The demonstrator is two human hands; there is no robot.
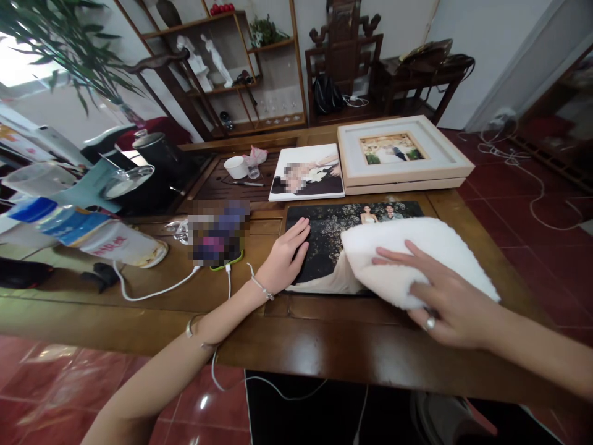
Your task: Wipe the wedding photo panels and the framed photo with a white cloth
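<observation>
A dark wedding photo panel (pixel 324 241) lies flat on the wooden table, showing a couple and a long pale dress. My left hand (pixel 283 256) rests on the panel's left edge with fingers stretched out and nothing held. Over the right part of the panel, my right hand (pixel 445 296) grips a white fluffy towel (pixel 412 241), pressing it onto the surface. The towel hides the panel's right side and much of its lower right corner. Some of my right fingers are tucked into the towel's folds.
Behind the panel are a white-edged photo print (pixel 308 173) and a light wooden picture frame (pixel 398 176). To the left stand a white cup (pixel 236 167), a phone with a green edge (pixel 227 259) on white cables, a plastic bottle (pixel 102 238) and a dark kettle (pixel 155 154).
</observation>
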